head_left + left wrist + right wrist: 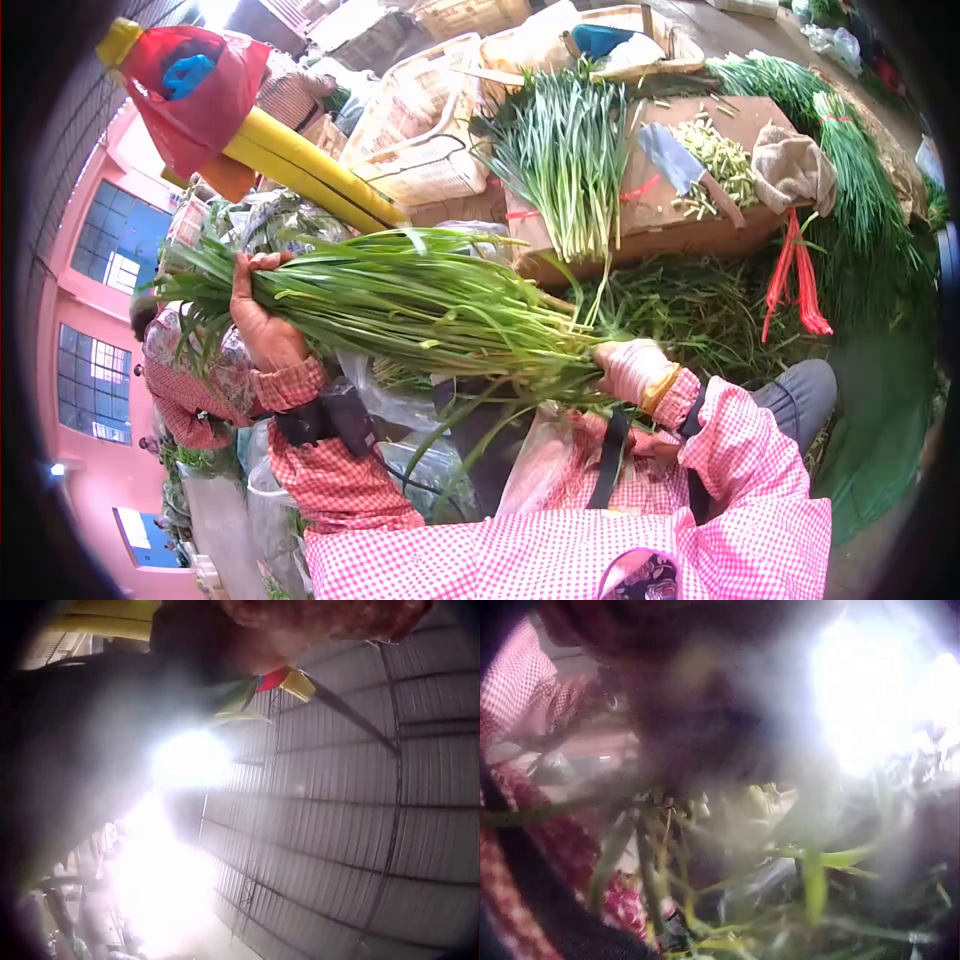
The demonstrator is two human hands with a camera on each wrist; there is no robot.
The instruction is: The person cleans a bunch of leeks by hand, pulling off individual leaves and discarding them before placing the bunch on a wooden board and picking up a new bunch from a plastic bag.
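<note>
A long loose bunch of garlic chives (pixel 420 300) stretches across the lap in the head view, leaf ends to the left and pale stems to the right. My left hand (pixel 268 325) grips it near the leafy end, fingers curled over the leaves. At the stem end my right hand (pixel 630 366), in a pale covering with a yellow band at the wrist, holds the stems; its fingertips are partly hidden. Some blades hang below the bunch. In the right wrist view, green blades (pixel 817 889) show blurred against glare. The left wrist view looks mostly at the roof.
Ahead, a cardboard box (pixel 640 222) bears another chive bunch (pixel 570 150), a cleaver (pixel 672 158), cut stem ends (pixel 722 155) and a rag (pixel 795 165). Red ties (pixel 792 285) hang from its edge. Loose trimmings (pixel 680 300) lie below. Plastic baskets (pixel 425 100) stand behind a yellow post (pixel 300 165).
</note>
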